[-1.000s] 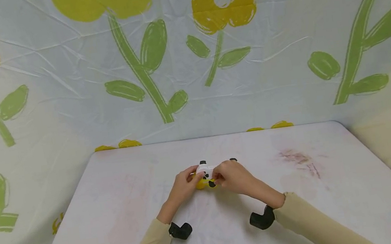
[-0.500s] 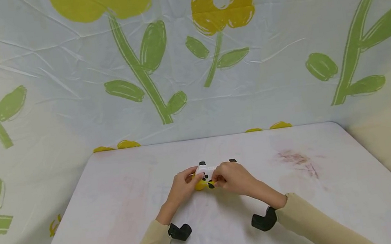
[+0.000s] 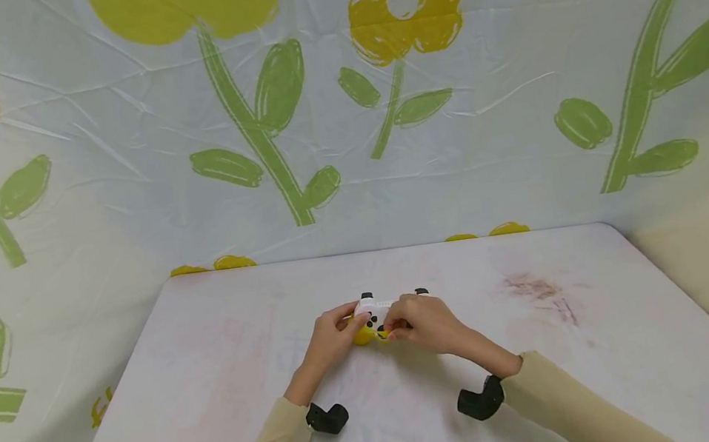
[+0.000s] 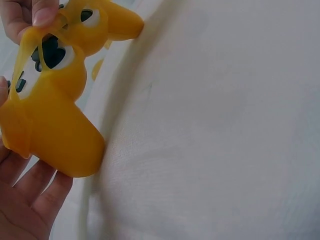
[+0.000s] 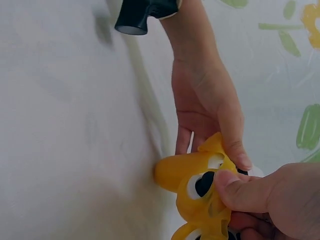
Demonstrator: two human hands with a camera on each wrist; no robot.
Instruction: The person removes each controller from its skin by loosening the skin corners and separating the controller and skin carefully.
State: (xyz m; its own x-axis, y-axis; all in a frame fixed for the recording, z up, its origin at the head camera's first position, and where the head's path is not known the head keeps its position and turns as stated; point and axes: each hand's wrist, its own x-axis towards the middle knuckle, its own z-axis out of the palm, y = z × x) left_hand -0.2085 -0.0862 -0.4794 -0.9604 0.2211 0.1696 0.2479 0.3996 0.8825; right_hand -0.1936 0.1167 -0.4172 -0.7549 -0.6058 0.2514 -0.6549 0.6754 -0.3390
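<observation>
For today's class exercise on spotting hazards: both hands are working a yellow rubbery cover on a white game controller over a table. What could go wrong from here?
1. The thin yellow silicone cover is stretched where the right hand pinches its edge, so it might tear.
2. The white game controller is only partly covered, and the left hand grips one end, so it could slip out onto the white table.

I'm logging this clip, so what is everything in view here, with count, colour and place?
game controller: one, white with black buttons, mid-table, held between both hands.
silicone cover: one, yellow, stretched partly over the controller.
table: one, white with faint pink stains at right.
backdrop cloth: one, pale with yellow flowers and green leaves, behind and beside the table.
wrist cameras: two, black, one at each wrist.
sleeves: two, beige.
left hand: holds the covered grip.
right hand: pinches the cover's edge.
</observation>
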